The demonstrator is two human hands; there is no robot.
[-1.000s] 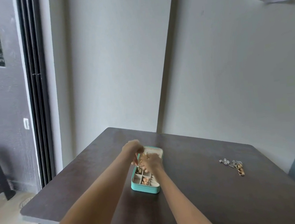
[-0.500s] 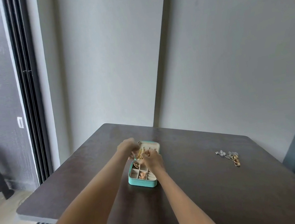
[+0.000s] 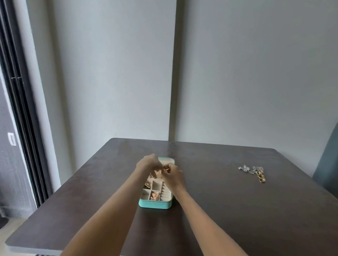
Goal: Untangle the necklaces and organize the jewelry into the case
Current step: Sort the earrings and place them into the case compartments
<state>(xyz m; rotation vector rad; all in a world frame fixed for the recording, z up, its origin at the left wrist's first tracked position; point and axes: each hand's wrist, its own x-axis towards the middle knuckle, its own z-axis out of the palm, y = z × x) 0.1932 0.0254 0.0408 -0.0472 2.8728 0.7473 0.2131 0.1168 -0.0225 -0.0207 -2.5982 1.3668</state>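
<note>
Both hands are working together just above the far half of the open teal jewelry case (image 3: 155,204), which is sitting near the middle of the dark table (image 3: 259,212). The left hand (image 3: 147,165) is curling its fingers inward and the right hand (image 3: 173,177) is doing the same, the two meeting over a small gold piece (image 3: 166,168) that both appear to be pinching; it is too small to tell whether it is a chain or a clasp. Gold items are already lying in some near compartments (image 3: 155,196) of the case. Well apart to the right, a silver cluster (image 3: 251,169) and gold rings (image 3: 261,177) are waiting on the tabletop. Judging the step as teasing a fine necklace free or laying it in: it is calling for light fingertip pressure, one hand anchoring while the other is drawing slack outward instead of pulling tight, since tension would likely be setting any knot harder. Keeping the work low over the case should be letting a dropped piece land inside, not on the table. Snagging on the pieces already stored is the likely risk.
</note>
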